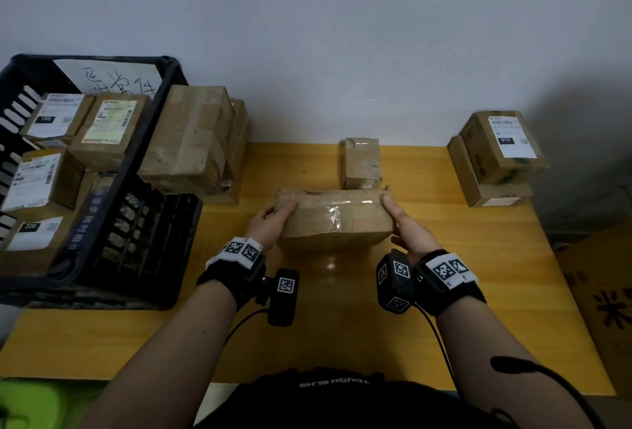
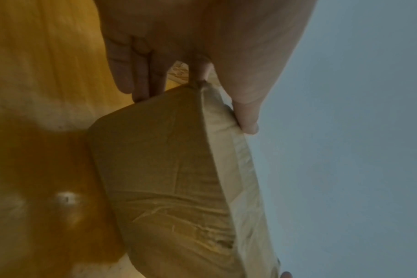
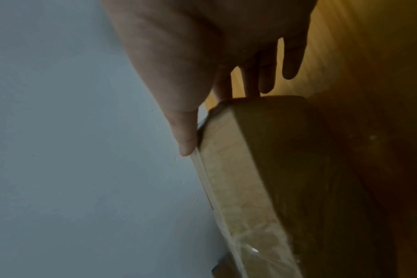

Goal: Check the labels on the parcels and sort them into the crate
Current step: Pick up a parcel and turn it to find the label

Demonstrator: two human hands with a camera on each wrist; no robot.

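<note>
Both forearms reach up from the bottom of the head view, wrist cameras strapped on, and meet at a flat taped parcel (image 1: 335,216) in the middle of the frame. The left hand (image 1: 270,223) grips its left end, thumb on the top face, fingers under and behind; the right hand (image 1: 408,228) grips the right end the same way. The wrist views confirm each hold: thumb along the upper edge, fingers going behind the short end. Neither hand has anything else in it.

That parcel is lifted just off the yellow worktop (image 1: 427,309), its shadow lying below it. Its long axis runs left to right across the frame, tilted so the taped face looks toward the camera. No label shows on that face or on the underside seen from the wrists; it may be on the far side, which is hidden.

At the left of the frame sits the black crate (image 1: 160,141), with several labelled parcels already inside. It lies to the left of the held parcel, on the left hand's side, so that hand is the nearer one for a drop there. My guess is the parcel must first be turned about its long axis to find the label.

Other parcels: a stack (image 1: 195,141) just right of the crate, a small box (image 1: 362,163) behind the held parcel, two stacked boxes (image 1: 496,158) at the right.
</note>
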